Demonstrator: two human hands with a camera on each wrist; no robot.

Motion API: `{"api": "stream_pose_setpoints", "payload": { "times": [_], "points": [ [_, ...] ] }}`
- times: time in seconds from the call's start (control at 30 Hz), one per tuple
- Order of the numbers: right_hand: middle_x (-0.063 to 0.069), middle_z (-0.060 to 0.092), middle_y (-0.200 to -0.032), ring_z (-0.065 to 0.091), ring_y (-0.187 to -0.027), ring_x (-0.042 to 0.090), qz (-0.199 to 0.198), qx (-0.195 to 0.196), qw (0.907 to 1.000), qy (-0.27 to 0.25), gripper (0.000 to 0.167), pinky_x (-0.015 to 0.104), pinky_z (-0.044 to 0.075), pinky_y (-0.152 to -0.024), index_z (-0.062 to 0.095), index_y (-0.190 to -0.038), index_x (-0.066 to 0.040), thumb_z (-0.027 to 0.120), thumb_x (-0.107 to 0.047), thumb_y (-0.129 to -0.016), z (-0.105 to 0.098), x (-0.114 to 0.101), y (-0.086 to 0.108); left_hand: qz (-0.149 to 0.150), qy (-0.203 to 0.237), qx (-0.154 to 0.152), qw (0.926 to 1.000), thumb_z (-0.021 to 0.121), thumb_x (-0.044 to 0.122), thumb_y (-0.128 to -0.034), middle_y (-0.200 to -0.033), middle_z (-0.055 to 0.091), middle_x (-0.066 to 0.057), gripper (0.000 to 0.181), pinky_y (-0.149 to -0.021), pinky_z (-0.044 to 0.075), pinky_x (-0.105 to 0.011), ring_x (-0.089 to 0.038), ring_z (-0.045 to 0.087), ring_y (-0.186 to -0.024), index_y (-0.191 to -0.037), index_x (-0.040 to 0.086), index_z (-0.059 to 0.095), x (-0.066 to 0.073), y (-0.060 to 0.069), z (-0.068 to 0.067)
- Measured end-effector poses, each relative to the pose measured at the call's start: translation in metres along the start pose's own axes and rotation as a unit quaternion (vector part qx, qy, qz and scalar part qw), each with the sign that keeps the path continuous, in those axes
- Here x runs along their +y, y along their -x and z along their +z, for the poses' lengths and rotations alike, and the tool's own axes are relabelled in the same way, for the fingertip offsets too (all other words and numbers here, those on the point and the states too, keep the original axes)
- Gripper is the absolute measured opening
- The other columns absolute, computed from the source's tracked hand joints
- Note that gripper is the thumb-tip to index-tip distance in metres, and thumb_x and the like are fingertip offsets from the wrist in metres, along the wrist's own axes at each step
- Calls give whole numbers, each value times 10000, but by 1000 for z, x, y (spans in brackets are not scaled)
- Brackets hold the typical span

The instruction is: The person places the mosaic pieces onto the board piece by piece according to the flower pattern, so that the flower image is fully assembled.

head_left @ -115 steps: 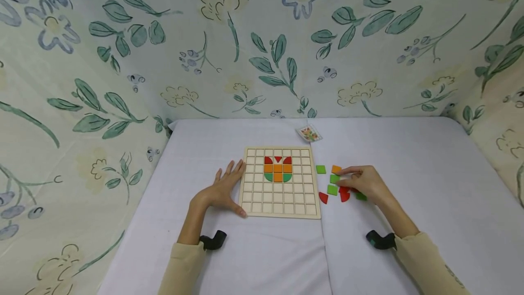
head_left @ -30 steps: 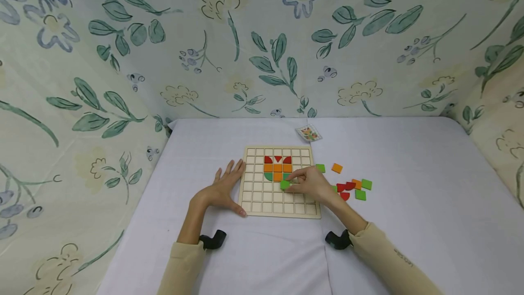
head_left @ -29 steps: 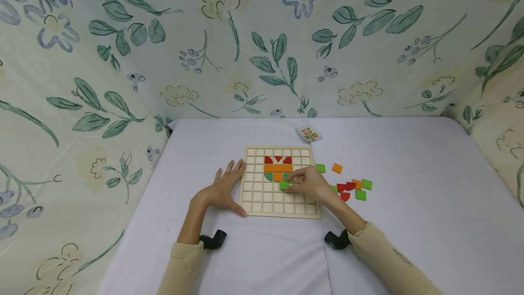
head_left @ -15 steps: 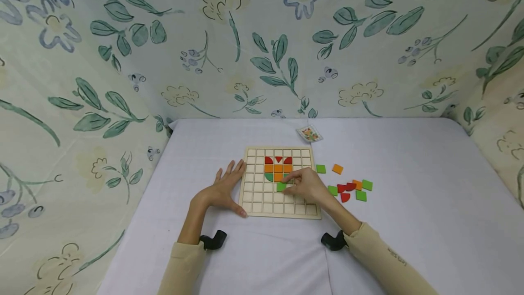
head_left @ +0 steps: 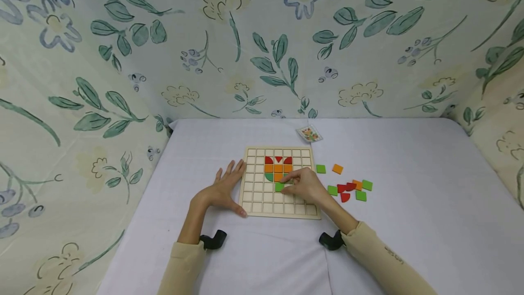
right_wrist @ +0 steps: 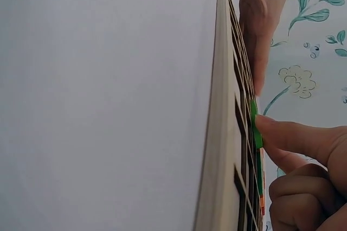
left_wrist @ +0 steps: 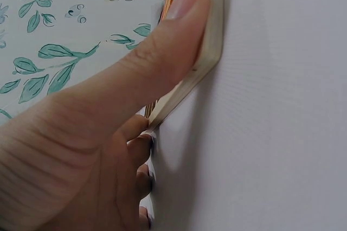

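Observation:
A wooden grid board (head_left: 260, 204) lies on the table with red, orange and green pieces set in its upper middle. The left hand (head_left: 221, 192) rests along the board's left edge, fingers spread, thumb at the near corner; the left wrist view shows that thumb (left_wrist: 135, 63) over the rim. At the board's middle, the right hand (head_left: 304, 185) pinches a green square (head_left: 279, 187) just below the lowest orange square (head_left: 278, 177). In the right wrist view, thumb and index finger hold the green square (right_wrist: 256, 125) at the board's surface. The right fingers partly cover a dark green piece.
Right of the board lie loose pieces: several green squares (head_left: 321, 169), an orange square (head_left: 337, 169), another orange one (head_left: 357, 185) and red pieces (head_left: 345, 197). A small patterned card (head_left: 309, 133) lies behind the board. Floral cloth (head_left: 262, 58) hangs behind the table.
The right hand has gone from the loose pieces to the board with a green square, then shifted slightly left, bringing it under the orange square. The left hand has stayed in place.

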State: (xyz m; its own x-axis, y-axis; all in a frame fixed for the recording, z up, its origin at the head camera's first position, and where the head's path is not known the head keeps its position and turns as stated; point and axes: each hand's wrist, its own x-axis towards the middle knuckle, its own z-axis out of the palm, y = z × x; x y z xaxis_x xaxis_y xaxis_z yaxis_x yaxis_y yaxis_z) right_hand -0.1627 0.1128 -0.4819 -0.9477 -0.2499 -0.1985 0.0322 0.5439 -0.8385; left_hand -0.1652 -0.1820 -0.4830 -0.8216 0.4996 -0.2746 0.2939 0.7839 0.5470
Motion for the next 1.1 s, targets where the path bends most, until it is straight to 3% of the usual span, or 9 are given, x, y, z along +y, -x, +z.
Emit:
{"api": "stream_pose_setpoints", "payload": {
  "times": [0.6,0.87,1.1],
  "points": [
    [-45,323,-519,269,-472,113,-133,-42,9998,-116,210,205,201,-460,825,-1017,-109,875,-138,-816,2,-1,1,-24,-42,17,10000,997,468,-590,-1759,-37,-96,1492,-1298,-80,-634,-360,-127,-1622,-1668,73,45,0,0,1],
    [-43,306,-554,260,-466,116,-261,90,9995,-155,220,207,208,-444,805,-1080,-91,814,-202,-890,-21,5,10,-7,-17,-5,10000,995,468,-597,-1759,-40,-95,1487,-1299,-84,-630,-356,-131,-1622,-1668,74,42,0,-1,1],
    [-51,300,-546,262,-460,103,73,295,9995,-59,270,207,197,-447,788,-1133,-73,806,-204,-897,-49,23,19,15,29,-39,10000,995,462,-602,-1756,-50,-105,1482,-1296,-93,-633,-357,-143,-1620,-1666,65,42,0,0,-1]
  ]
}}
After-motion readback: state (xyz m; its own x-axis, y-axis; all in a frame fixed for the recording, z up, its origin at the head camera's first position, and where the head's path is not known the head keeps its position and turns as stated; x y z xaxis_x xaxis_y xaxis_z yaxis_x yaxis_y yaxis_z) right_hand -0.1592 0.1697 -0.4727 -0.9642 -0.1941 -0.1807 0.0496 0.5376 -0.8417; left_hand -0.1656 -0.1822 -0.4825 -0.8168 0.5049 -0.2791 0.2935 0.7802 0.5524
